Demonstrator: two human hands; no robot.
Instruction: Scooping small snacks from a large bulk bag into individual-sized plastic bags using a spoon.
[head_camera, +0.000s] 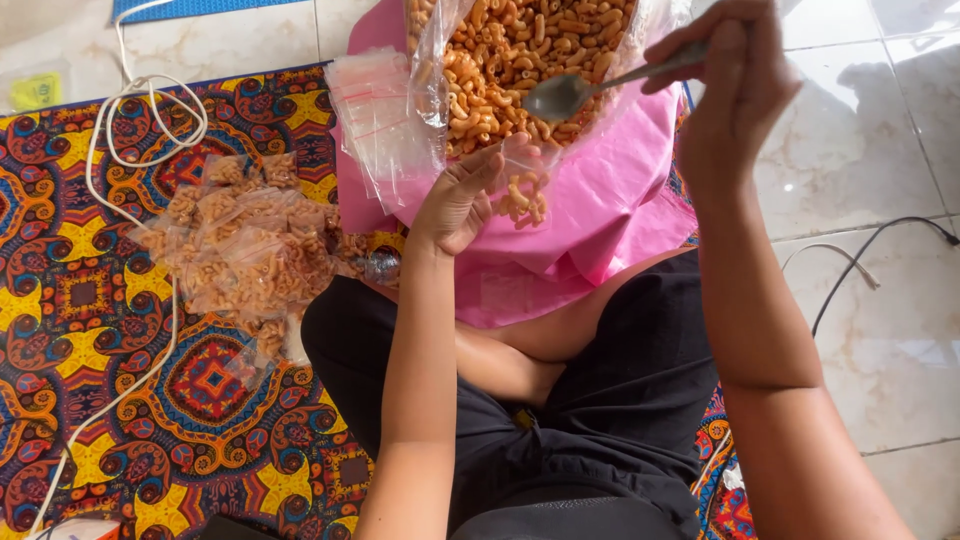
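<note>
**Spoon up, small bag open: a filling round in progress**

Black shorts (590, 420) and crossed legs fill the bottom of the view, nearest the camera. Over on the left, a white cord (130, 130) loops across the patterned mat (90, 330), and a heap of filled little packets (245, 255) sits on it. Next along, a stack of empty clear bags (375, 120) rests on the pink plastic sheet (600, 210). The left hand (460, 200) pinches a small clear bag (522, 185) open, a few orange macaroni pieces already inside. Above it lies the big open sack of macaroni snacks (520, 50). The right hand (735, 85) is closed around a metal spoon (590, 85), whose bowl looks empty over the sack. The spoon's long axis runs nearly level, handle at the right rising slightly, bowl pointing left and a touch down. I'd call this the scooping step; the next move needs a dip into the sack, then a steady tip into the bag's narrow mouth.
</note>
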